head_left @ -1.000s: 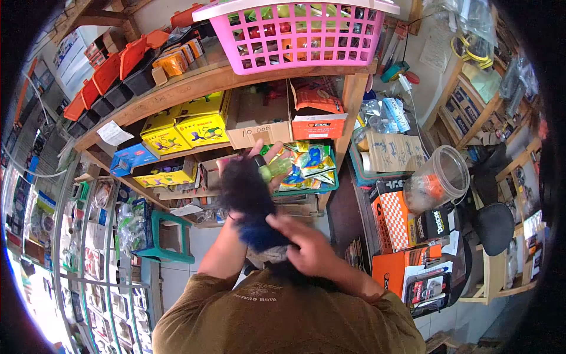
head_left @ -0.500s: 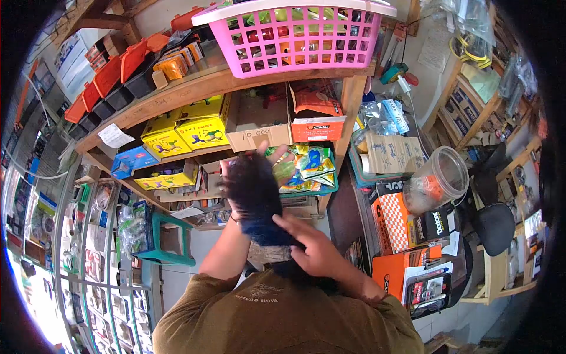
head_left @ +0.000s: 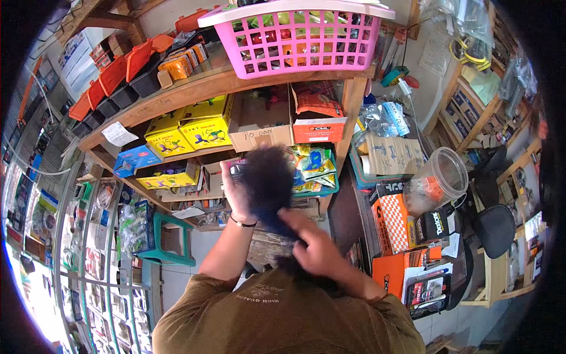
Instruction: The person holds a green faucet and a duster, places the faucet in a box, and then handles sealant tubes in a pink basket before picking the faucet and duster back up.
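Observation:
A dark, fluffy duster [head_left: 268, 183], black to deep blue and blurred by motion, stands in front of my chest. Its handle does not show. My right hand [head_left: 318, 245] is closed round its lower part, index finger lying along it. Dark strands hang below that hand too. My left hand [head_left: 236, 197] is raised on the far left side of the duster, palm against or close to it. The left fingers look stretched out, though the duster covers most of them. A dark band circles the left wrist.
Ahead is a wooden shelf [head_left: 200, 76] with a pink basket [head_left: 303, 50], yellow boxes [head_left: 203, 131] and an orange box [head_left: 318, 128]. A green stool [head_left: 191, 259] stands to the left. On the right are a clear plastic jar [head_left: 439, 177] and orange cartons [head_left: 392, 265].
The duster has swung slightly right and upright, covering more of my left hand's fingers. My right hand keeps hold of it and has shifted a little right.

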A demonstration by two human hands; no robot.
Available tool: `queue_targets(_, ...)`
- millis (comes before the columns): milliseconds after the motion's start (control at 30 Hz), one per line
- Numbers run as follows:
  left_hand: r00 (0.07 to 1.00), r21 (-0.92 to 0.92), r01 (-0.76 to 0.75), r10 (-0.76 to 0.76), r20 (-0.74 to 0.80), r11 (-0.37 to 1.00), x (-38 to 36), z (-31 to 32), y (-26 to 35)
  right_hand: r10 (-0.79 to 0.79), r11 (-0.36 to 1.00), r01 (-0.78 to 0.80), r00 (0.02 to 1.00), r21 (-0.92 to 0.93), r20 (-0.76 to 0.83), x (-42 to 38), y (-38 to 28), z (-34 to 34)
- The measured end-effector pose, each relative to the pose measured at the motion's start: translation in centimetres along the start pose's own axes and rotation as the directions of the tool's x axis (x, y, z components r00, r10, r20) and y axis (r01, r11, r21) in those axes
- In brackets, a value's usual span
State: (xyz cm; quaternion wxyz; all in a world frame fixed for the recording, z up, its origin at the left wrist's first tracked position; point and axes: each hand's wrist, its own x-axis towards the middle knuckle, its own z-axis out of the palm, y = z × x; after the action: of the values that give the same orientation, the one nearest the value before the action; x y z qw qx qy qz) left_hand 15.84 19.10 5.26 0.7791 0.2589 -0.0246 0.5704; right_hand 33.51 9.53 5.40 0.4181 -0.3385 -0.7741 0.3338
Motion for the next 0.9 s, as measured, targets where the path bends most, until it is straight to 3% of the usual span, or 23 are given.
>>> queue_targets(33,0.999,0.117,-0.003,-0.002,0.04,0.993,0.2,0.1,-0.2,-0.052,0.999,0.052,0.988,0.006,0.147,-0.2,-0.6,0.4)
queue_targets(100,0.992,0.116,-0.018,0.003,0.125,0.993,0.1,-0.7,-0.4,-0.07,0.998,0.07,0.99,0.006,0.121,-0.3,0.2,-0.1)
queue_targets(133,0.989,-0.192,0.024,0.005,0.148,0.981,-0.3,-1.1,-0.3,0.005,1.0,-0.005,1.0,0.01,-0.005,-0.1,0.7,-0.9)
queue_targets(167,0.986,-0.482,0.068,0.015,0.168,0.873,-0.6,-0.5,-0.3,0.082,0.997,-0.08,0.988,0.022,-0.128,-0.2,1.2,-1.3)
queue_targets(200,0.985,-0.323,-0.046,-0.01,-0.172,0.945,-0.6,1.3,-0.4,0.02,0.996,-0.028,0.995,-0.085,-0.094,-0.1,1.3,-1.0)
queue_targets(233,0.985,-0.325,-0.044,-0.013,-0.171,0.945,-0.5,1.0,-0.5,0.0,1.0,-0.001,1.0,-0.031,-0.008,-0.5,0.6,-0.6)
queue_targets(300,0.991,0.086,0.018,-0.029,0.131,0.996,0.0,0.5,-0.7,0.029,0.999,-0.03,0.993,0.011,0.112,-0.9,-0.8,-0.4)
queue_targets(333,0.998,0.141,-0.026,0.017,0.062,0.99,-0.2,0.7,-1.2,-0.037,0.999,0.036,0.998,0.02,0.06,-0.8,0.2,-0.5)
queue_targets(367,0.973,0.036,-0.073,0.079,-0.217,0.997,-0.4,1.6,-1.2,-0.038,0.999,0.036,0.998,0.02,0.06,-0.7,0.8,-0.9)
queue_targets(433,0.994,0.087,0.0,0.009,-0.106,0.996,-0.8,0.2,-1.0,0.035,0.999,-0.036,0.996,-0.016,-0.078,-0.6,1.7,-1.6)
queue_targets(500,0.996,0.153,0.003,0.01,-0.084,0.988,-0.7,-0.3,-1.1,-0.037,0.999,0.039,0.996,-0.028,0.078,-0.8,0.3,-0.5)
queue_targets(567,0.998,0.092,-0.003,-0.002,0.06,0.996,0.0,-0.1,-1.2,-0.015,0.999,0.006,0.973,0.036,0.232,-1.0,-1.5,-0.5)
queue_targets(600,0.99,0.1,0.036,-0.049,0.13,0.994,0.1,0.3,-0.7,-0.046,0.998,0.042,0.991,0.038,0.127,-0.8,-0.9,-0.8)
queue_targets(633,0.998,-0.364,0.002,-0.025,-0.059,0.931,-0.7,0.9,-0.6,-0.049,0.998,0.044,0.991,0.042,0.128,-0.6,-0.3,-1.6)
queue_targets(700,0.999,0.044,0.031,-0.032,0.01,0.999,-1.0,-0.5,-0.4,0.128,0.991,-0.121,0.982,0.062,-0.136,-0.3,0.8,-3.0)
queue_targets(733,0.977,-0.117,0.058,-0.032,0.211,0.991,-0.6,-1.0,-0.5,0.06,0.992,-0.071,0.992,-0.104,-0.113,-0.7,0.8,-2.2)
queue_targets(767,0.979,0.171,-0.02,0.054,-0.196,0.985,-1.0,0.1,-0.6,-0.003,0.991,0.004,1.0,-0.134,0.004,-0.7,0.3,-1.1)
queue_targets(833,0.995,0.021,-0.021,0.023,-0.096,1.0,-0.7,1.7,-1.2,-0.008,0.999,0.016,0.967,-0.029,0.253,-1.1,-1.3,-0.2)
queue_targets(867,0.999,-0.06,-0.011,0.013,0.033,0.998,-0.1,1.1,-1.1,-0.103,0.994,0.097,0.978,0.041,0.179,-0.9,-0.5,-0.2)
queue_targets(900,0.999,0.062,-0.031,0.032,-0.01,0.998,-0.4,1.0,-1.2,-0.106,0.994,0.1,0.978,0.04,0.18,-0.6,0.0,-0.8)
